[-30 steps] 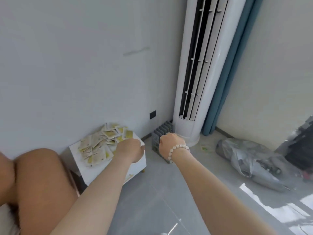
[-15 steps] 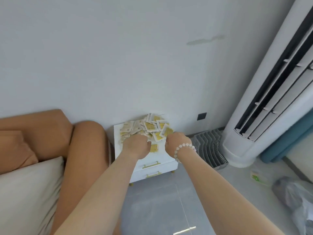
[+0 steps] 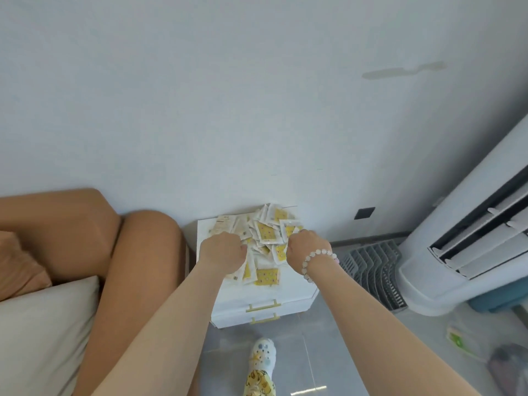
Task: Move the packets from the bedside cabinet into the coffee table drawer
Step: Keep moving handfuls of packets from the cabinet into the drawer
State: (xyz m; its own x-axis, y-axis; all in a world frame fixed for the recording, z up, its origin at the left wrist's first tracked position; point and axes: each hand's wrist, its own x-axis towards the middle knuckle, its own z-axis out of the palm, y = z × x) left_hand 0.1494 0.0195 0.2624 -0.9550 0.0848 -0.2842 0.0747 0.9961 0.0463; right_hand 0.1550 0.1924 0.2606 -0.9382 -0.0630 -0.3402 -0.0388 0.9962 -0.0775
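Note:
A heap of small white and yellow packets (image 3: 267, 232) covers the top of the white bedside cabinet (image 3: 257, 298), which stands against the wall. Both of my hands are down on the heap with their backs toward me. My left hand (image 3: 221, 251) sits on the heap's left front part, fingers curled down into the packets. My right hand (image 3: 305, 250), with a bead bracelet on the wrist, is at the heap's right edge, fingers closed around packets. The fingertips of both hands are hidden. No coffee table is in view.
A tan sofa arm (image 3: 137, 252) and a cream cushion (image 3: 43, 324) are close on the cabinet's left. A grey rack (image 3: 374, 270) and a tall white air conditioner (image 3: 471, 244) stand on the right. My foot in a white clog (image 3: 261, 358) rests on the grey floor below the cabinet.
The view swung left and closer to the cabinet. Both hands moved from just in front of the heap down onto it, and the fingers closed into the packets.

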